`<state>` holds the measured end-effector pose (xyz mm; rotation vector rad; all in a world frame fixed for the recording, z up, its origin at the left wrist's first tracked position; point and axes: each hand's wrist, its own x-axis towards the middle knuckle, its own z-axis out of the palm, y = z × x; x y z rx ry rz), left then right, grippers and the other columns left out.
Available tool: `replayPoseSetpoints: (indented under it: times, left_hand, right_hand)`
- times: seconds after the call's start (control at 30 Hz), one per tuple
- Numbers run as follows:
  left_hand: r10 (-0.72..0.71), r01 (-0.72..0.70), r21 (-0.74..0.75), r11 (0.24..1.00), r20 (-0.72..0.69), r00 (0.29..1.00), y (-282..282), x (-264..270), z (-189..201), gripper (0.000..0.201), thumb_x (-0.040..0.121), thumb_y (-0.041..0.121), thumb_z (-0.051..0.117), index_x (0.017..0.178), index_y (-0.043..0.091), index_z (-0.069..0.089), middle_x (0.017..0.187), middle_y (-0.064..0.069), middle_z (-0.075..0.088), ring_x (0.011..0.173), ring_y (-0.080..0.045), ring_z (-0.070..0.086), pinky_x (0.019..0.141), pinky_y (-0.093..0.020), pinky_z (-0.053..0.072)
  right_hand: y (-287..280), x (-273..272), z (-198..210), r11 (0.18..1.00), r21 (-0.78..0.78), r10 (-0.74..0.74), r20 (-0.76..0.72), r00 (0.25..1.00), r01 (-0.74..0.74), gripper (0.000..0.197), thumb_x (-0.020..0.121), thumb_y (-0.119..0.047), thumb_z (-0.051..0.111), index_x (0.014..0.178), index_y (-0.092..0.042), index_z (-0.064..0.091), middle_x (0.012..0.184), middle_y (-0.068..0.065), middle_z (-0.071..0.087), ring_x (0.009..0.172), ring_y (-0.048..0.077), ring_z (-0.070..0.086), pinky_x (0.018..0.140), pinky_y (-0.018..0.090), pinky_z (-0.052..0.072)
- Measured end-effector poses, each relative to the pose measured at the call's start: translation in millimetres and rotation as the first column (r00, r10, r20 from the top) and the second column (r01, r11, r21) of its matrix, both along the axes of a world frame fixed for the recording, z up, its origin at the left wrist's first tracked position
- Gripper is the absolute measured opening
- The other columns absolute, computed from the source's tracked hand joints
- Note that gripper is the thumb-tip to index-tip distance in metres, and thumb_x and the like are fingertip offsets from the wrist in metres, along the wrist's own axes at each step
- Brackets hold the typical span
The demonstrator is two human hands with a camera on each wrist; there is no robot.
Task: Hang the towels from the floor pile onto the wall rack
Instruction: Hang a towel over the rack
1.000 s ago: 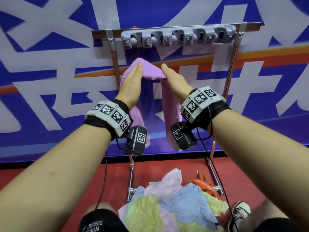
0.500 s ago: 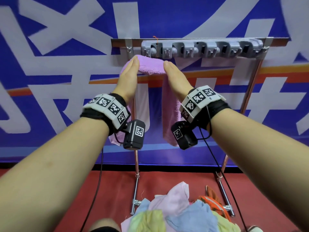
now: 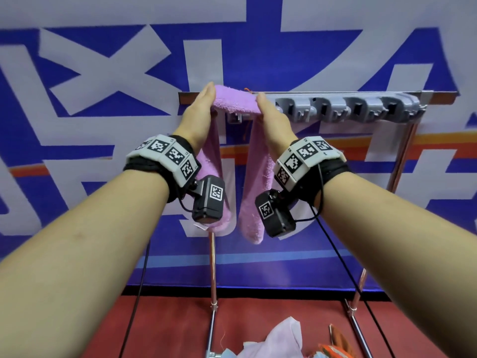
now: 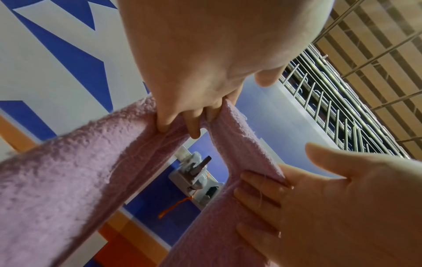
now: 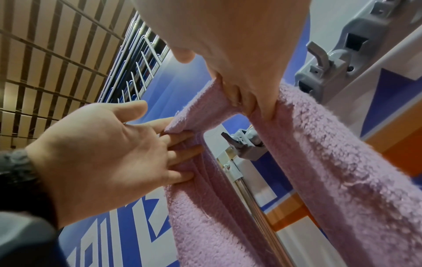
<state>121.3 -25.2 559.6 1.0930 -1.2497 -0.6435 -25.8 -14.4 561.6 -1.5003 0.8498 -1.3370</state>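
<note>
A purple towel (image 3: 233,103) hangs over the straight fingers of both hands, its two ends drooping below the wrists. My left hand (image 3: 205,99) bears its left side and my right hand (image 3: 263,104) its right side, thumbs apart from the cloth. The span between them lies over the left end of the grey hook rack (image 3: 348,108). In the left wrist view the towel (image 4: 68,171) arches just in front of the leftmost hook (image 4: 196,168). The right wrist view shows the same hook (image 5: 242,144) behind the towel (image 5: 331,162).
The rack sits on a metal stand with a left pole (image 3: 213,267) and a right pole (image 3: 402,156) before a blue and white banner wall. The other hooks to the right are bare. The pile of towels (image 3: 284,339) lies on the red floor at the stand's foot.
Both hands have lifted the purple towel from below the rack up to its left end. The view has tilted up, so less of the floor pile shows.
</note>
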Motion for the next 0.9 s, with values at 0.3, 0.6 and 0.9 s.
replayPoseSetpoints:
  times: [0.3, 0.6, 0.9]
  left_hand:
    - [-0.034, 0.034, 0.115, 0.993, -0.002, 0.999, -24, 10, 1, 0.076, 0.077, 0.071, 0.044, 0.143, 0.033, 0.041, 0.146, 0.014, 0.043, 0.132, -0.005, 0.04, 0.117, -0.037, 0.019]
    - [-0.089, 0.067, 0.338, 0.939, 0.048, 0.995, -38, 5, -35, 0.105, 0.057, 0.088, 0.038, 0.145, 0.033, 0.035, 0.146, -0.001, 0.045, 0.133, -0.02, 0.042, 0.097, -0.042, 0.029]
    - [-0.094, 0.032, 0.366, 0.93, 0.155, 0.983, -26, -6, -46, 0.065, 0.092, 0.069, 0.021, 0.146, 0.035, 0.031, 0.14, 0.002, 0.052, 0.118, -0.021, 0.054, 0.097, -0.042, 0.039]
  right_hand:
    - [-29, 10, 4, 0.995, 0.093, 0.019, 0.087, 0.996, -0.027, 0.039, 0.101, -0.029, 0.038, 0.128, -0.002, 0.048, 0.125, -0.004, 0.051, 0.121, 0.01, 0.047, 0.081, 0.004, 0.043]
    - [-83, 23, -40, 0.98, 0.198, 0.004, -0.054, 0.999, 0.007, 0.087, 0.068, -0.063, 0.051, 0.134, -0.008, 0.052, 0.134, 0.009, 0.056, 0.121, 0.023, 0.055, 0.108, 0.042, 0.039]
    - [-60, 10, -46, 0.976, 0.217, 0.057, -0.2, 0.978, -0.012, 0.053, 0.1, -0.044, 0.036, 0.14, -0.01, 0.044, 0.142, 0.006, 0.048, 0.126, 0.02, 0.047, 0.098, 0.03, 0.034]
